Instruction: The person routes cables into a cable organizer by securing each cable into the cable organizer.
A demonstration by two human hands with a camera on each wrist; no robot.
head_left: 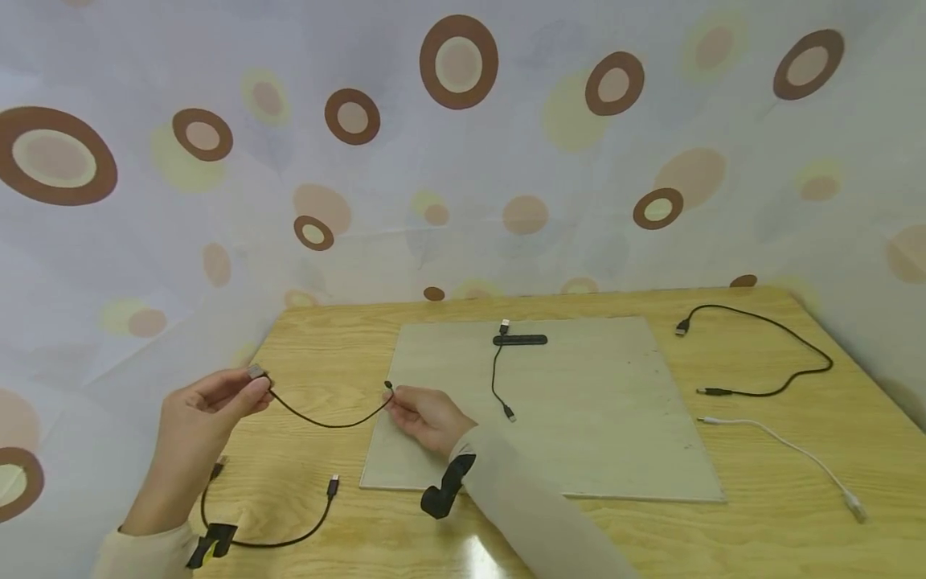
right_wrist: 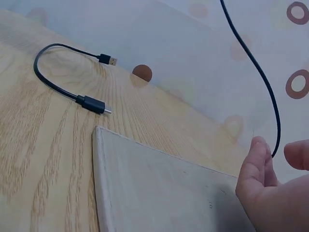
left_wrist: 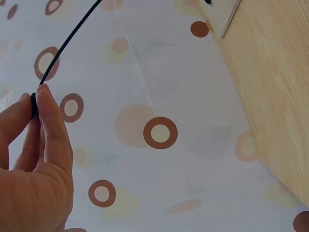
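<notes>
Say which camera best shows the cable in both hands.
The head view: the held cable sags there from left hand to right hand, nearly whole. Each wrist view shows only part, near its own hand.

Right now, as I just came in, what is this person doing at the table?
A person holds up a thin black cable: the left hand pinches one end, the right hand holds the other. On the pale board lie a short cable and a dark strip. To its right, a white cable and another black cable lie on the table.
</notes>
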